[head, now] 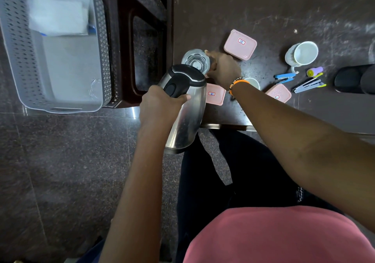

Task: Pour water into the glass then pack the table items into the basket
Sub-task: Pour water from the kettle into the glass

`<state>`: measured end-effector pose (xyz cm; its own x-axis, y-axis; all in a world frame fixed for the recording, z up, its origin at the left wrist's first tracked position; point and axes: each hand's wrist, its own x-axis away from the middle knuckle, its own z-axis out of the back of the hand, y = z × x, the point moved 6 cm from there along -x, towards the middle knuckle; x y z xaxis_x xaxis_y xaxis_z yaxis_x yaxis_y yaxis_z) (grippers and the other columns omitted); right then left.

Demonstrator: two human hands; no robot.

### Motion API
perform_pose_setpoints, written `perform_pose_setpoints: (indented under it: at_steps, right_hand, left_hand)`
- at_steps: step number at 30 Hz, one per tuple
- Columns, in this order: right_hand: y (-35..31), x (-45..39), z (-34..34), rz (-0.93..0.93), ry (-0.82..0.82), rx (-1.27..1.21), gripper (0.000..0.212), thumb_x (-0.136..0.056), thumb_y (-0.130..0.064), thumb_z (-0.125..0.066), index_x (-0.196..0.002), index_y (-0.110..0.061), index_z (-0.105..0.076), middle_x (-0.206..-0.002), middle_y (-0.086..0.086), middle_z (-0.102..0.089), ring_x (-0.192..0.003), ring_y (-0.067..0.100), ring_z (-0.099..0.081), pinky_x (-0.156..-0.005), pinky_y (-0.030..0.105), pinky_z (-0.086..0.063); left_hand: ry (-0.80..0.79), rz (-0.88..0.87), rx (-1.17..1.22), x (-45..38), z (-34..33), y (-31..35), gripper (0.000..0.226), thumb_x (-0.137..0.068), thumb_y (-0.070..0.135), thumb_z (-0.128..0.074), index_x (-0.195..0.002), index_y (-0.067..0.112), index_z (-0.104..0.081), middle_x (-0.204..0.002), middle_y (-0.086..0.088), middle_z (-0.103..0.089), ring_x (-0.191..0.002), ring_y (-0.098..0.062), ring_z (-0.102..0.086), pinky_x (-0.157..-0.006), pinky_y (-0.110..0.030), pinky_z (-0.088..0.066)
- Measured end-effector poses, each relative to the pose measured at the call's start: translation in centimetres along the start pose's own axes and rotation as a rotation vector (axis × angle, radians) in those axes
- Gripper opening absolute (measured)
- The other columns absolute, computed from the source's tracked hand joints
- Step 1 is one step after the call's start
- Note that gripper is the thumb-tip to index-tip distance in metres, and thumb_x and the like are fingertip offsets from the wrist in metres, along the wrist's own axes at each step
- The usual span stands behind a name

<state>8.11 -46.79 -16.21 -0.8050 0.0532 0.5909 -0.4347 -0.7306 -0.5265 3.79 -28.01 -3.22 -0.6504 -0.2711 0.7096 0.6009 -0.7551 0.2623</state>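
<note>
The pouring step is in hand: the left hand [162, 102] grips the black handle of the tilted stainless-steel kettle [183, 108], spout over the clear drinking glass [196, 60] on the dark bench [284, 14]; the right hand [224, 68] wraps the glass, which seems to hold some water. Next comes righting the kettle, then packing. Farther left, the grey perforated plastic basket [18, 39] holds white folded paper [58, 14]

the steel kettle [185, 108] with a black lid was tipped toward the clear glass [195, 60], which stood upright near the tabletop [284, 8] edge. three pink lidded boxes, two cups, staplers and a marker lay on the tabletop. the grey perforated basket [18, 45] sat apart, holding a white item.
</note>
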Motion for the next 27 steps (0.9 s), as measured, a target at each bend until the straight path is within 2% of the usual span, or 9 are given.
perform_pose_setpoints:
  at_steps: [4,10,17,21,24,27]
  right_hand:
    - [0.06,-0.06,-0.02,-0.002,0.002,0.006,0.057,-0.077,-0.020,-0.066,-0.132,-0.030,-0.050,-0.120,0.009,-0.067,-0.111,0.034,-0.061,-0.093,0.044,-0.051]
    - [0.13,-0.21,-0.16,0.004,0.012,0.013,0.051,-0.081,-0.024,-0.063,-0.130,-0.032,-0.052,-0.122,0.007,-0.066,-0.112,0.033,-0.061,-0.094,0.043,-0.051]
    - [0.27,-0.35,-0.26,0.001,-0.001,0.008,0.051,-0.080,-0.025,-0.064,-0.129,-0.032,-0.052,-0.121,0.007,-0.067,-0.111,0.033,-0.061,-0.094,0.044,-0.051]
    - [0.26,-0.39,-0.21,0.000,-0.004,0.010,0.048,-0.082,-0.028,-0.063,-0.129,-0.033,-0.053,-0.120,0.007,-0.067,-0.111,0.033,-0.062,-0.094,0.045,-0.051]
    - [0.25,-0.39,-0.18,0.003,-0.010,0.010,0.047,-0.083,-0.030,-0.062,-0.129,-0.031,-0.053,-0.121,0.008,-0.067,-0.111,0.033,-0.061,-0.095,0.045,-0.051]
    - [0.13,-0.32,-0.17,0.010,-0.027,-0.001,0.051,-0.080,-0.026,-0.063,-0.129,-0.032,-0.052,-0.121,0.008,-0.067,-0.113,0.032,-0.061,-0.095,0.044,-0.050]
  left_hand:
    - [0.000,0.004,0.004,-0.04,0.14,0.16,0.060,-0.066,0.052,-0.075,-0.107,0.011,-0.061,-0.104,-0.006,-0.067,-0.096,-0.025,-0.061,-0.071,-0.029,-0.043]
    - [-0.006,0.008,-0.006,-0.05,0.20,0.36,0.061,-0.066,0.052,-0.076,-0.108,0.010,-0.061,-0.105,-0.007,-0.067,-0.097,-0.026,-0.062,-0.075,-0.032,-0.048]
    - [-0.015,0.019,-0.014,-0.03,0.48,0.70,0.060,-0.066,0.050,-0.077,-0.105,0.008,-0.060,-0.104,-0.009,-0.066,-0.098,-0.029,-0.062,-0.084,-0.041,-0.053]
    - [-0.022,0.021,-0.008,0.06,0.38,0.77,0.060,-0.067,0.050,-0.076,-0.106,0.008,-0.060,-0.104,-0.009,-0.066,-0.098,-0.028,-0.062,-0.081,-0.038,-0.053]
    - [-0.023,0.020,0.006,0.13,0.22,0.86,0.059,-0.067,0.049,-0.076,-0.105,0.008,-0.060,-0.103,-0.008,-0.066,-0.095,-0.027,-0.062,-0.071,-0.033,-0.048]
    - [-0.003,0.022,0.003,0.21,0.24,0.98,0.059,-0.067,0.049,-0.076,-0.103,0.007,-0.059,-0.102,-0.007,-0.065,-0.094,-0.027,-0.061,-0.067,-0.030,-0.042]
